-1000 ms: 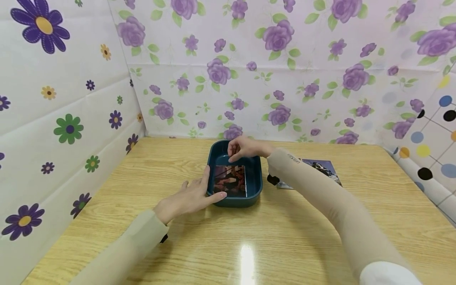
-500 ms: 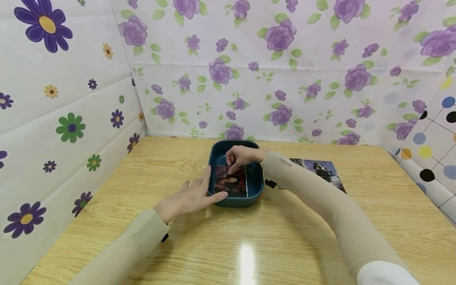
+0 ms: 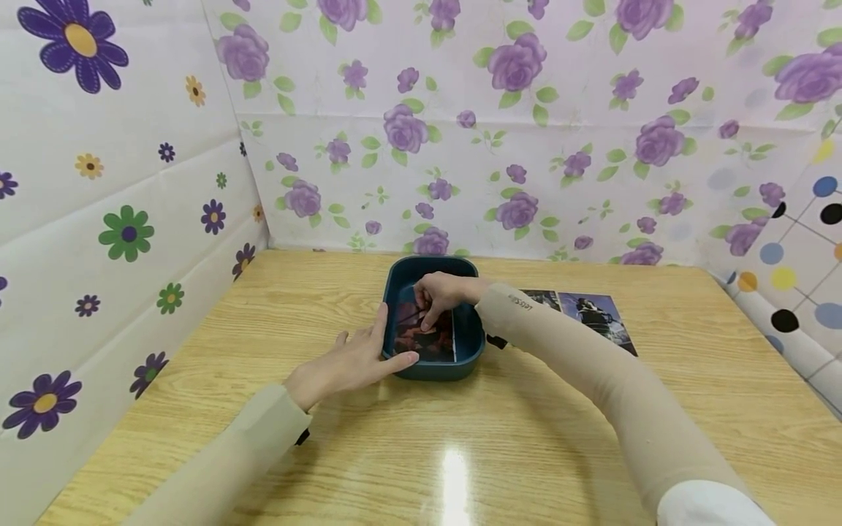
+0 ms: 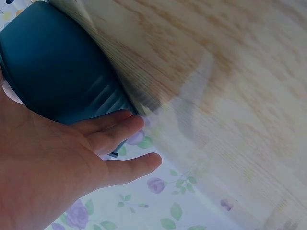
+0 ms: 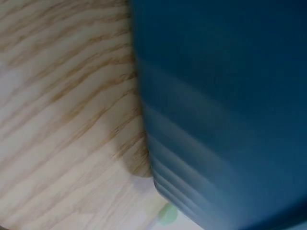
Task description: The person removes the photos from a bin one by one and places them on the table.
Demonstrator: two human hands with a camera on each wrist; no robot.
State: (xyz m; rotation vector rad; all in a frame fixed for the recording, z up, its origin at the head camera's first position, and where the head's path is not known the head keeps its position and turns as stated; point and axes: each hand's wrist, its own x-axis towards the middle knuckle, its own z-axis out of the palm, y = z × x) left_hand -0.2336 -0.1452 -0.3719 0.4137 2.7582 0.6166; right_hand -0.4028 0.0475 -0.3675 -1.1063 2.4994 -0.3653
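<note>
When set beside the head view of a second ago, lower and nearer now with the right hand (image 3: 446,291), down inside the blue tub (image 3: 435,372) and right over the dark red photo (image 3: 427,351). Probably busy with that photo now, lying flat in the near part of the tub. Fingers bent, thumb pointing down; cannot tell if pinching the photo or just touching it. Same spot as before for the left hand (image 3: 351,363), spread, with thumb and finger at the tub's rim. Out on the table (image 3: 368,453), to the right, other photos (image 3: 597,315), partly behind the right sleeve (image 3: 566,343). From the left wrist, ridges on the tub's outside, not shown from the head. From the right wrist, only tub wall, table and a bit of flowery sheet (image 5: 169,214), no hand.
</note>
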